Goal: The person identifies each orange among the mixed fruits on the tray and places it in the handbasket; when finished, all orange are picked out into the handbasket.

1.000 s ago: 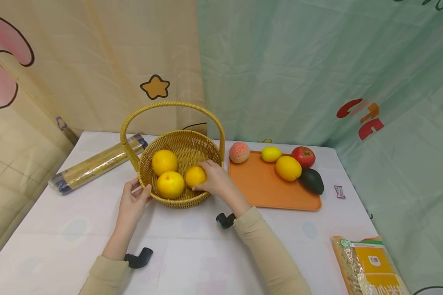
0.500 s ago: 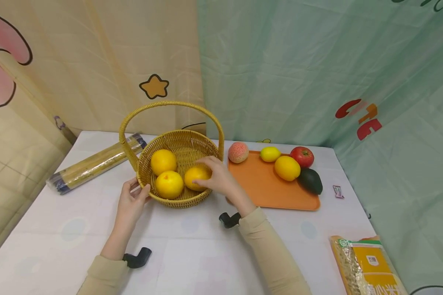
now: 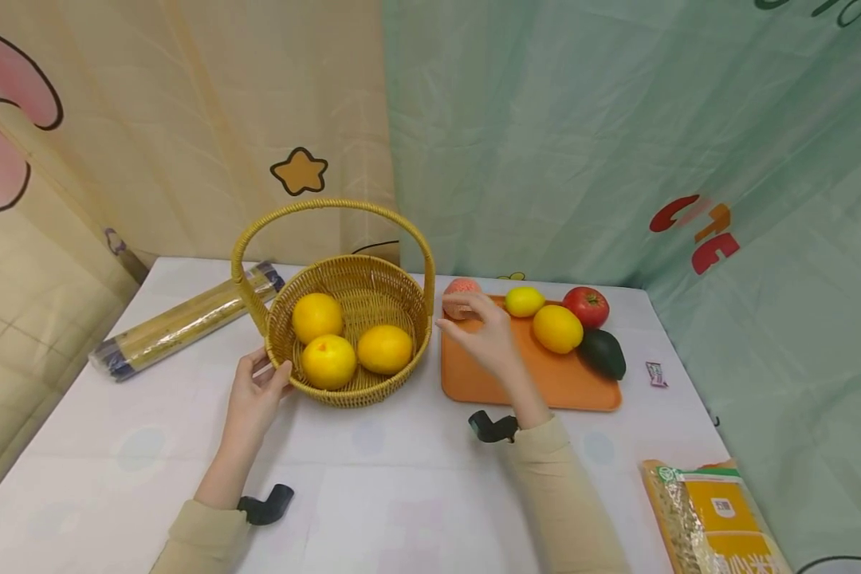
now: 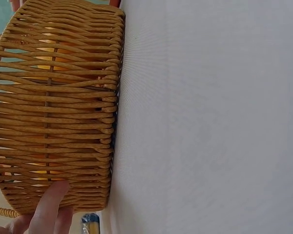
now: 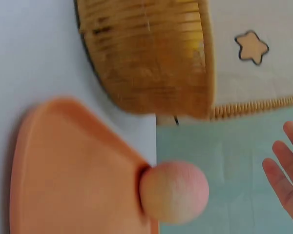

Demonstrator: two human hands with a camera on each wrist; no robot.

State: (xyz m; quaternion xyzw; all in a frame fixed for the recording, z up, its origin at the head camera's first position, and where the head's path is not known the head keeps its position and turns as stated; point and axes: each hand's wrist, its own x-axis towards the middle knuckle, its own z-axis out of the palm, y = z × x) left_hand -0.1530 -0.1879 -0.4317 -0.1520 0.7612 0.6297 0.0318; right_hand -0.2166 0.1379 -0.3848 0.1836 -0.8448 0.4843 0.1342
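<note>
My left hand [image 3: 257, 395] grips the near-left rim of a handled wicker basket [image 3: 351, 398], thumb at the rim. In the left wrist view its fingers [image 4: 48, 209] lie against the woven wall. Inside the basket sit two round orange-yellow fruits [image 3: 317, 318] and an oval yellow fruit [image 3: 385, 349]. My right hand [image 3: 489, 335], holding nothing, hovers over the left part of an orange tray [image 3: 466, 385]. Its fingertips overlap a pink peach [image 3: 461, 285] in the head view; the right wrist view shows them apart from the peach [image 5: 174, 192].
Along the tray's back and right lie a lemon [image 3: 524, 301], a larger yellow fruit [image 3: 557, 329], a red apple [image 3: 586, 307] and an avocado [image 3: 602, 354]. A wrapped bamboo roll [image 3: 186, 319] is left, a small wrapped candy [image 3: 656, 374] and a food bag [image 3: 717, 514] right.
My right hand has let go of the oval yellow fruit inside the basket and moved right, out over the tray towards the peach. The left hand stays on the rim.
</note>
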